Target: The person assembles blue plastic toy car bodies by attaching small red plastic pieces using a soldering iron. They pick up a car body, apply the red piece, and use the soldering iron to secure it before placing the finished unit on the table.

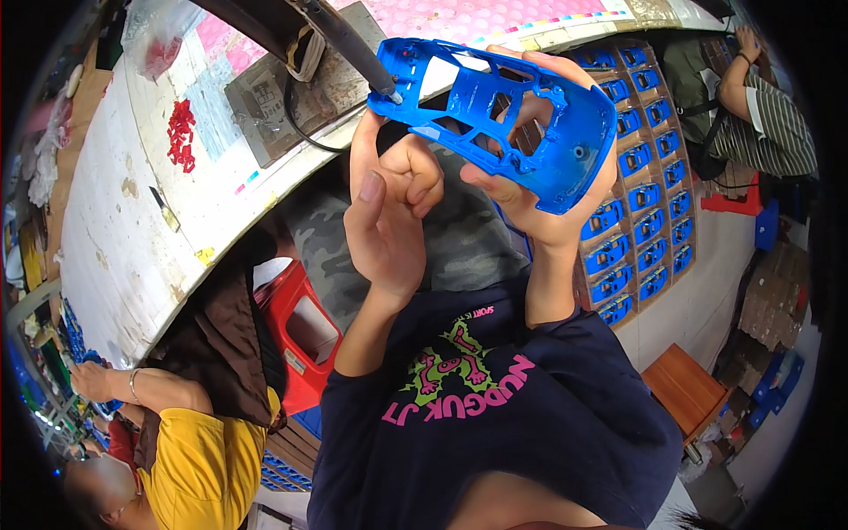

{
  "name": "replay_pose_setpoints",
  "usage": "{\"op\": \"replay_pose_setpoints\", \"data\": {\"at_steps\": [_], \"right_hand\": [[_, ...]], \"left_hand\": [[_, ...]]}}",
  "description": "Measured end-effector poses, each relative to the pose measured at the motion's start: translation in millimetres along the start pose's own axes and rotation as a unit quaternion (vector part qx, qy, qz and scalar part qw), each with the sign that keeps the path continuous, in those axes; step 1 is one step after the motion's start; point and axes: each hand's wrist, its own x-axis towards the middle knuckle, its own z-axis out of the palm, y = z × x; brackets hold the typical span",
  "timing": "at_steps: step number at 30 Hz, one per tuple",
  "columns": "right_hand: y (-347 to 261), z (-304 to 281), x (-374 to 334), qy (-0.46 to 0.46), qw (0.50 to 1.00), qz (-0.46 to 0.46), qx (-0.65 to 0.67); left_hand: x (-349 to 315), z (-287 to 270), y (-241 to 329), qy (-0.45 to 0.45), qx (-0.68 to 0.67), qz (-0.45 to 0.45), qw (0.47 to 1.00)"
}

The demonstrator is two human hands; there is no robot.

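Note:
A blue plastic toy car body shell (477, 95), with window and roof cut-outs, is tilted up in front of me with its hollow side showing. My right hand (565, 190) is closed round its wide right end, thumb on the near edge and fingers behind the far edge. My left hand (389, 208) has its index finger stretched up against the shell's narrow left end. Its thumb stands apart and the other fingers curl loosely. The metal tip of a dark rod-shaped tool (353, 55) meets that narrow end. A tiny red piece sits inside the shell there.
Small red plastic parts (181, 137) lie on the worn white table (115, 238), left of a metal plate (265, 106). Trays of blue shells (638, 199) stand at right. A red stool (300, 331) is at my left. People work at lower left and upper right.

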Motion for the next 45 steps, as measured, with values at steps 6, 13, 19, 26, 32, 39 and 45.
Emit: {"op": "replay_pose_setpoints", "data": {"at_steps": [6,13,19,26,32,39,45], "right_hand": [[-1,0,-1,0.006,1.0,0.01,-0.007],[-1,0,0,0.002,1.0,0.002,-0.011],[3,-1,0,0.0,1.0,-0.019,-0.006],[0,-1,2,0.0,1.0,-0.015,-0.015],[-11,1,8,0.004,1.0,0.014,-0.022],[2,5,3,-0.017,1.0,0.013,-0.016],[11,2,-27,-0.014,0.994,0.105,0.021]], "left_hand": [[0,0,0,0.007,-0.006,0.003,1.0],[-3,-1,0,0.02,0.01,-0.008,1.0],[-3,-4,-1,0.0,0.006,0.008,1.0],[-4,-7,-3,-0.009,-0.033,0.009,0.999],[-3,4,9,0.017,-0.007,-0.017,1.0],[-3,1,7,0.047,-0.057,-0.03,0.997],[-17,-17,-15,0.062,-0.017,-0.077,0.995]]}}
